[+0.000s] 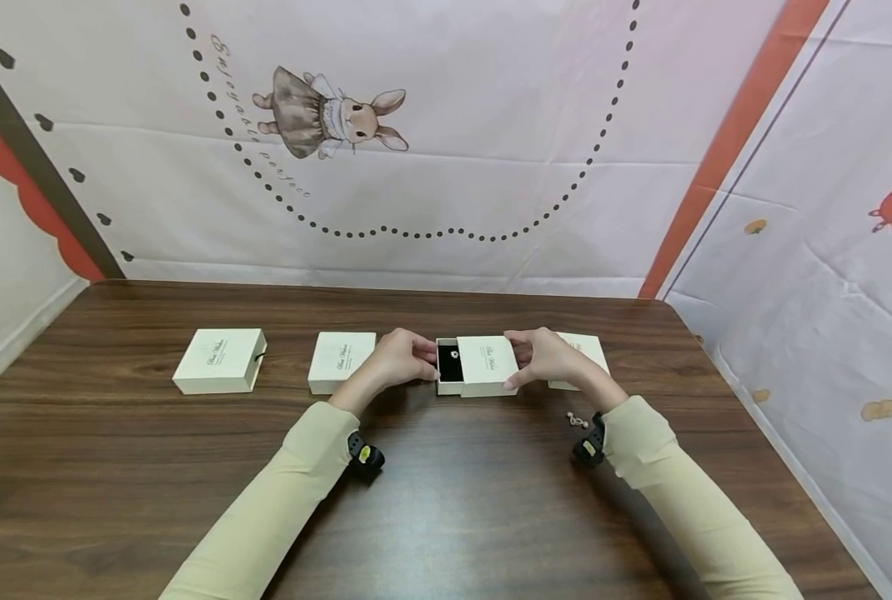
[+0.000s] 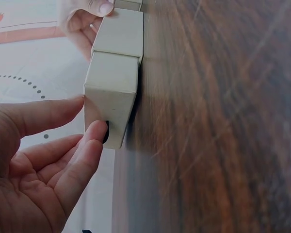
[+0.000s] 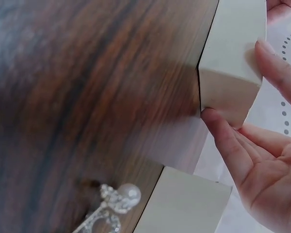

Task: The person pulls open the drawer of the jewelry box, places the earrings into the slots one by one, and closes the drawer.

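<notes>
A small cream jewelry box (image 1: 488, 367) stands at the middle of the table, its drawer (image 1: 449, 388) slid partly out to the left. Inside the drawer, a small shiny ornament (image 1: 454, 354) rests on black lining. My right hand (image 1: 547, 357) grips the sleeve's right end, thumb on the near side. At the drawer's end is my left hand (image 1: 397, 358). In the left wrist view its thumb meets the drawer's edge (image 2: 111, 73), while its fingertips touch the end face by a black tab (image 2: 106, 133). Thumb and fingers stay apart there.
Two more cream boxes, one at far left (image 1: 219, 360) and one nearer (image 1: 341, 360), stand on the brown table (image 1: 446, 517). Another box (image 1: 587, 348) is partly behind my right hand. A jewelry piece with a pearl (image 3: 128, 194) lies near my right wrist. Printed cloth hangs behind.
</notes>
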Available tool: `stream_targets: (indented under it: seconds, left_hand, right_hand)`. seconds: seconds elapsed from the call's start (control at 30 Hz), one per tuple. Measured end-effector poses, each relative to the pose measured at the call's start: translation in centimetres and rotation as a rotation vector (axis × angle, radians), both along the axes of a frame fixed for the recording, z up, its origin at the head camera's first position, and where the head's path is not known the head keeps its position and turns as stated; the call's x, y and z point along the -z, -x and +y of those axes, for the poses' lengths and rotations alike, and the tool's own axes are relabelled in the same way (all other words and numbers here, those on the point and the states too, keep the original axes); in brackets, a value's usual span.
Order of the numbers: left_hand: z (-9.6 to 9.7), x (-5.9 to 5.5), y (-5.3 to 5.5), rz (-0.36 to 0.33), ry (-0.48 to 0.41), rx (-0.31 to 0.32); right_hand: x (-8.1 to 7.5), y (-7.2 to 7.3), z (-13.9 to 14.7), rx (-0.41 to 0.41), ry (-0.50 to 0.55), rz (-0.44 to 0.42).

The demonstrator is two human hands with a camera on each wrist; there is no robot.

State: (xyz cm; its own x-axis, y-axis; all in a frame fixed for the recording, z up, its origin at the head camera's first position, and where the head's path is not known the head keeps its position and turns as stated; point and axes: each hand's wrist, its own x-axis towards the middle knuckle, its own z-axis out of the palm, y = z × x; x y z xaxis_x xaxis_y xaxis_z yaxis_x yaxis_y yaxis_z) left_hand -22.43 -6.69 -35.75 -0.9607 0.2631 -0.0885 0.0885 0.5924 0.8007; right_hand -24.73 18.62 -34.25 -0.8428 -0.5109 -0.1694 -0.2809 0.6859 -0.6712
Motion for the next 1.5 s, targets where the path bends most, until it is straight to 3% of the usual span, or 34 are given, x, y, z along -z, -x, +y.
stream_targets:
  seconds: [0.27, 0.57, 0.9, 1.1, 1.23, 1.5]
  left_hand:
    - [0.1, 0.1, 0.1, 0.01, 0.017, -0.005]
    - [0.6, 0.4, 0.2, 0.018, 0.023, 0.022]
    - [0.6, 0.0, 0.0, 0.014, 0.036, 0.029]
    - [0.5, 0.2, 0.3, 0.032, 0.0, -0.013]
    - [0.7, -0.4, 0.2, 0.08, -0.063, -0.032]
    - [2.1, -1.2, -0.1, 0.113, -0.087, 0.012]
  right_hand:
    - [-0.2, -0.1, -0.9, -0.007, -0.007, 0.009]
    - [0.1, 0.0, -2.2, -0.001, -0.104, 0.086]
    - [-0.1, -0.2, -2.8, 0.027, -0.087, 0.061]
    - [-0.1, 0.0, -1.7, 0.005, -0.076, 0.046]
    - [-0.6, 0.1, -0.2, 0.029, -0.005, 0.033]
    - [-2.1, 0.4, 2.9, 0.091, 0.032, 0.051]
